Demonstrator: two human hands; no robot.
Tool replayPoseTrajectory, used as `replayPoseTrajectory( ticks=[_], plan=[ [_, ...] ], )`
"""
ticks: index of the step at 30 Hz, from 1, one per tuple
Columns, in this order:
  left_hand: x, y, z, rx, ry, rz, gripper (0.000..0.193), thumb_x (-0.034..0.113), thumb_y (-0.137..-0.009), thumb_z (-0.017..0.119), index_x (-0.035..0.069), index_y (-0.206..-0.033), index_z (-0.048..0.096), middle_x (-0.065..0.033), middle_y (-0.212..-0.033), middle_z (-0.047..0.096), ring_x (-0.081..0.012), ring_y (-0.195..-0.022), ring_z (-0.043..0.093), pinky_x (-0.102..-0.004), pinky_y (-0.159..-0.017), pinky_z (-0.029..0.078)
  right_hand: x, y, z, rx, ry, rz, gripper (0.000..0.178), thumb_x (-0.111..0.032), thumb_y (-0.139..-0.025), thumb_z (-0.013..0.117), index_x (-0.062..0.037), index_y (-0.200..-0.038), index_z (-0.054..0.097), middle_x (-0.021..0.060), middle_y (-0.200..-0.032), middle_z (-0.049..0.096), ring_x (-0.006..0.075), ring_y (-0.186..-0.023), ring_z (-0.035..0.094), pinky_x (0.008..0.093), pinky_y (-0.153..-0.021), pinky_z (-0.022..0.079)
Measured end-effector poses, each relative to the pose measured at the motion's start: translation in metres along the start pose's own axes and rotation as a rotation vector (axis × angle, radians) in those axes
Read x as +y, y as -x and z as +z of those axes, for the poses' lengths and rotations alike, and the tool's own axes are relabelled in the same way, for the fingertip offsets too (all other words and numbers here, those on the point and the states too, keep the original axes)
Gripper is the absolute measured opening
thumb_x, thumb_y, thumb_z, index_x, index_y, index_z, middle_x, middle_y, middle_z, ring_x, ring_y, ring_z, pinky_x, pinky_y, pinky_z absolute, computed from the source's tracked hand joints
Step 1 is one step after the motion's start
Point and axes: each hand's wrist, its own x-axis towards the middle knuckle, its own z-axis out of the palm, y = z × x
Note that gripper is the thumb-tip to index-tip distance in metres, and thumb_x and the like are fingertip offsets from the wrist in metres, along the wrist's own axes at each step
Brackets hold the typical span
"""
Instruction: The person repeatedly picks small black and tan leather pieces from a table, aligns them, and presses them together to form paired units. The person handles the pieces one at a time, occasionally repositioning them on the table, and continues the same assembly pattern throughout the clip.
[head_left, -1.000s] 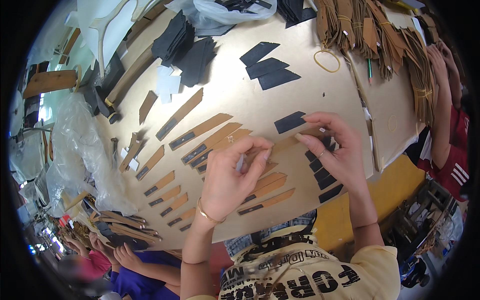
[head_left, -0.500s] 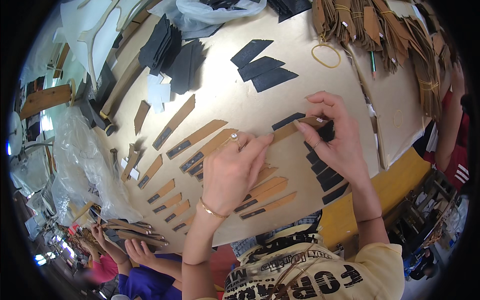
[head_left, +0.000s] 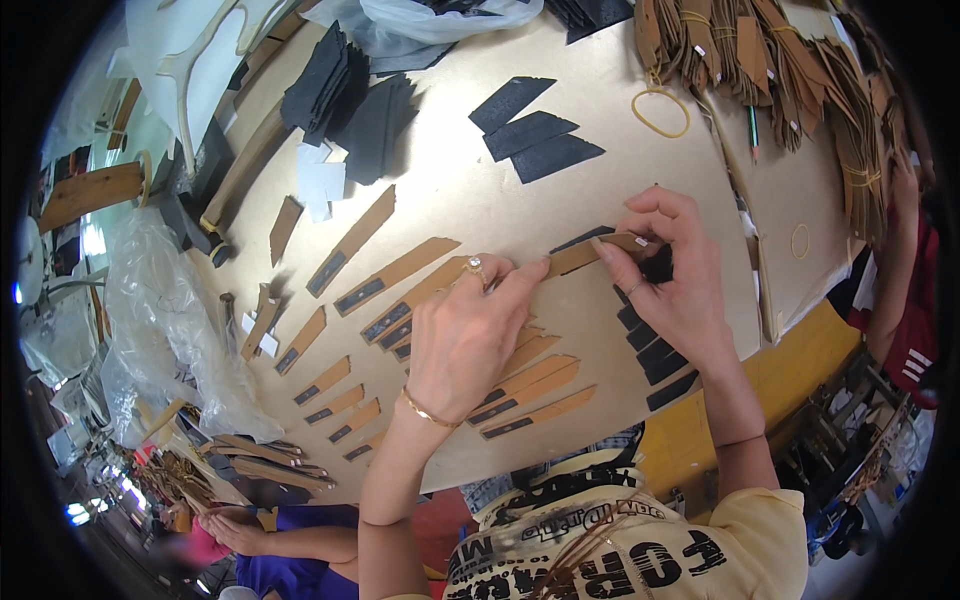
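Observation:
My left hand [head_left: 465, 335] and my right hand [head_left: 672, 280] hold one long tan leather strip [head_left: 588, 254] between them, just above the light worktable [head_left: 470, 190]. The left fingertips pinch its near end, the right thumb and fingers pinch its far end over a dark patch piece. Under and beside my left hand lie several tan strips with dark patches [head_left: 400, 275] in a slanting row. Several small black pieces [head_left: 655, 350] are stacked like steps below my right hand.
Three larger black pieces [head_left: 535, 130] lie further up the table, with a rubber band [head_left: 660, 112] and bundles of tan strips [head_left: 760, 50] at the top right. Black stacks [head_left: 330, 85] and clear plastic bags [head_left: 160, 330] sit left. Another person's hands [head_left: 235, 530] are at lower left.
Both hands have drawn the tan strip out lengthwise; my left hand slid along to its near end while my right hand kept the far end over the dark patch.

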Motion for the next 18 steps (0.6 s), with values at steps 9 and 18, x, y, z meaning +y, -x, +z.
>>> replayPoseTrajectory(
  ticks=[9,18],
  plan=[
    [0.0002,0.0010,0.0001,-0.014,-0.059,0.025,0.034,0.008,-0.082,0.068,0.013,-0.115,0.068,-0.0040,-0.093,0.064,-0.0222,-0.064,0.064,-0.0334,-0.056,0.052,-0.0002,0.0002,-0.0007,0.010,0.041,-0.026,0.041,-0.002,-0.086,0.074,-0.0061,-0.118,0.049,0.0037,-0.080,0.064,0.0098,-0.068,0.059,0.0240,-0.064,0.050],
    [-0.0011,0.0021,0.0030,-0.028,-0.124,0.067,0.038,0.009,-0.081,0.065,0.013,-0.119,0.067,-0.0053,-0.094,0.062,-0.0216,-0.062,0.063,-0.0324,-0.055,0.051,0.0024,0.0021,0.0000,0.022,0.004,-0.018,0.039,-0.001,-0.085,0.075,-0.0049,-0.114,0.050,0.0049,-0.089,0.062,0.0105,-0.071,0.060,0.0243,-0.065,0.050]
  ],
)
